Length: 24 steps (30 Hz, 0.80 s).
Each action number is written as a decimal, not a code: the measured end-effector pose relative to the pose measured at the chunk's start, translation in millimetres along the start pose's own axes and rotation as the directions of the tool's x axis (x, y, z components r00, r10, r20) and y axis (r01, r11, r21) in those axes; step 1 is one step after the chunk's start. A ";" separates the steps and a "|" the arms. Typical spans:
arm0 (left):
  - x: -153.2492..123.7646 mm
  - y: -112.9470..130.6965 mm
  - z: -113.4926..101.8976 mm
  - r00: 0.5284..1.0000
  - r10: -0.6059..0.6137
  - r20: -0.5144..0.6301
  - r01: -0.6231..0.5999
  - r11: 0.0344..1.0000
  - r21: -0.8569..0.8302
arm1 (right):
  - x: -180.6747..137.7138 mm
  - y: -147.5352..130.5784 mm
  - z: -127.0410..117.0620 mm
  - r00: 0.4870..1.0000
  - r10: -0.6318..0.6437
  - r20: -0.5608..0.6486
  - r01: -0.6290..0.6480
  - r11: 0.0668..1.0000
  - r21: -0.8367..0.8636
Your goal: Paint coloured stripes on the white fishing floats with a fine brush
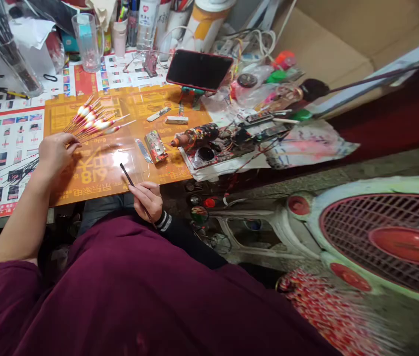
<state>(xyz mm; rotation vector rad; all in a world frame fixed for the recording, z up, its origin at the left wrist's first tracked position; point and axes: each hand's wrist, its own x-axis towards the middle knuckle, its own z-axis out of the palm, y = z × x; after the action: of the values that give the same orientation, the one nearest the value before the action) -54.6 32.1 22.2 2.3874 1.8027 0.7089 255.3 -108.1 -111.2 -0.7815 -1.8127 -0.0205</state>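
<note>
Slender red-and-white spindle-shaped sticks with thin dark stems fanned over glossy printed orange sheet, stems pinched in left hand. Right hand pinches thin dark paintbrush, tip away from body, apart from sticks. Can't tell if sticks touch sheet.

1 clear mug stands left of 1 propped dark-screened phone.

Maroon top filling seven o'clock!
And there, black right sleeve near six, pale-patterned cuff at eight, blue-grey trousers near nine!
</note>
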 end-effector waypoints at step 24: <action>-16.9 74.0 -5.8 0.966 0.151 0.211 -0.139 0.988 -0.069 | -11.4 11.2 9.5 0.996 0.069 0.047 -0.068 0.997 -0.021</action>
<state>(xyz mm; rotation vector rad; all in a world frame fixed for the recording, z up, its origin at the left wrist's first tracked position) 5.7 -7.8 45.8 2.4708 1.5191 0.4796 255.1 -101.5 -128.6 -0.8642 -1.8321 0.0257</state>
